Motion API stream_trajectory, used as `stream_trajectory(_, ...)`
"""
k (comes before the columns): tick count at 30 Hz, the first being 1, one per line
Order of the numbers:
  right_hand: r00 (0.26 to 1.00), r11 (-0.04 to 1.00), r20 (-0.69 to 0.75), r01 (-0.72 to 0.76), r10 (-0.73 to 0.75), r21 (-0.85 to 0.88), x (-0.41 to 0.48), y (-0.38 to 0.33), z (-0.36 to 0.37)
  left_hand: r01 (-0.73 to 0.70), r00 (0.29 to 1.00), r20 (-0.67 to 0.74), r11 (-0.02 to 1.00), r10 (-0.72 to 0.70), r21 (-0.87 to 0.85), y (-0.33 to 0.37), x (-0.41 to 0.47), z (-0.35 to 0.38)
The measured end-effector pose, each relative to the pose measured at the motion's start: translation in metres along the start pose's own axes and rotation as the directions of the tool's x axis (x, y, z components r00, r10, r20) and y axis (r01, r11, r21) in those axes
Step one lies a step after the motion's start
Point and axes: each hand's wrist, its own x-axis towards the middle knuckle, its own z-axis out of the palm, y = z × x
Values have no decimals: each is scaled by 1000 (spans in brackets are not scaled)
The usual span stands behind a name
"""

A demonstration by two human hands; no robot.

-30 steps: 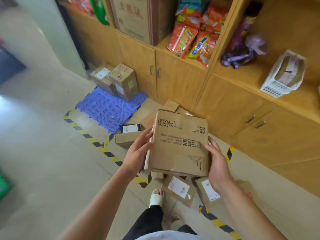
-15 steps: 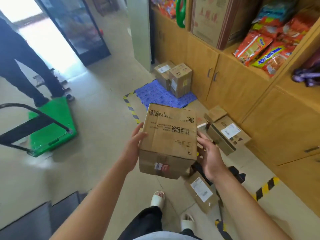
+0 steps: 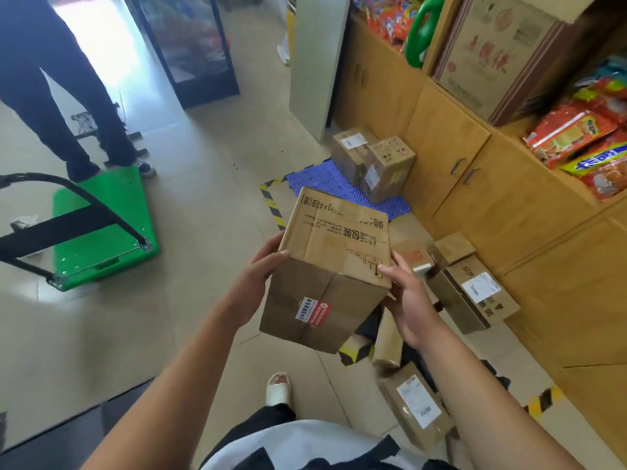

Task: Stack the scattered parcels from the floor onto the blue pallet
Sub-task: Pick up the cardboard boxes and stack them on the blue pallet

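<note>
I hold a large brown cardboard parcel (image 3: 330, 269) in the air at chest height, tilted, with a red and white sticker on its near face. My left hand (image 3: 259, 276) presses its left side and my right hand (image 3: 405, 296) grips its right side. The blue pallet (image 3: 325, 183) lies on the floor beyond the parcel, partly hidden by it, inside yellow-black tape. Two parcels (image 3: 373, 161) stand on the pallet's far end against the cabinet. Several more parcels (image 3: 471, 293) lie scattered on the floor to the right and near my feet (image 3: 415, 405).
Wooden cabinets (image 3: 451, 154) with snack-filled shelves run along the right. A green platform trolley (image 3: 101, 228) stands at left, with another person's legs (image 3: 51, 96) behind it. A glass-door fridge (image 3: 190, 45) stands at the back. My sandalled foot (image 3: 278, 388) is below the parcel.
The view has swung left and up while I carry the parcel; the trolley and the other person have come into sight. The parcel has tipped so its stickered end faces me.
</note>
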Motion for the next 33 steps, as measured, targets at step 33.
stream_trajectory(33,853,811,-123,-425,507,401,478,-123,161,-101,991,-23,856,131,506,166,440,-239)
